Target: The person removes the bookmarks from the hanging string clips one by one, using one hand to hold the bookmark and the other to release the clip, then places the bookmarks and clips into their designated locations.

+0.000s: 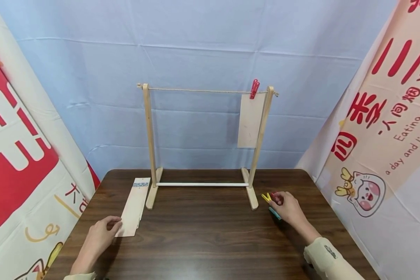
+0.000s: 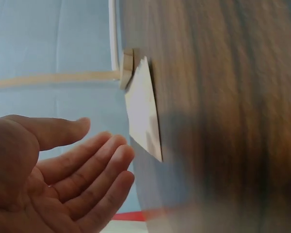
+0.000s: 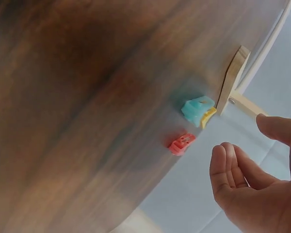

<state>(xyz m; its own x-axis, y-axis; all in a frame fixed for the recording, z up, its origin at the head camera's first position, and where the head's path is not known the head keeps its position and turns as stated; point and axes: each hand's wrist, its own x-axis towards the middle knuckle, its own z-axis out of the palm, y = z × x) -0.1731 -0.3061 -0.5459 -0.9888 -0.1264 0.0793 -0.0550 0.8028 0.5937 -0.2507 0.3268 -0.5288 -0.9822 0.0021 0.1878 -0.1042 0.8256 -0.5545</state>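
My left hand (image 1: pixel 99 234) hovers by the near end of a small stack of long white paper cards (image 1: pixel 132 210), one with a blue patterned band at its far end. In the left wrist view its fingers are loosely bent and hold nothing, apart from the cards (image 2: pixel 143 109). Above the table at the right is my right hand (image 1: pixel 289 209), beside a yellow clothespin (image 1: pixel 266 197), a teal clothespin (image 1: pixel 275 213) and a red clothespin (image 3: pixel 182 144). The right wrist view shows a gap between thumb and fingers, with all three clothespins lying on the table.
A wooden rack (image 1: pixel 148 132) stands at the table's back, with a string (image 1: pixel 196 90) across its top and a white bar (image 1: pixel 203 184) low down. Near its right post a white card (image 1: pixel 250 122) hangs from the string under a red clothespin (image 1: pixel 254 89). Printed cloths flank the table (image 1: pixel 203 237).
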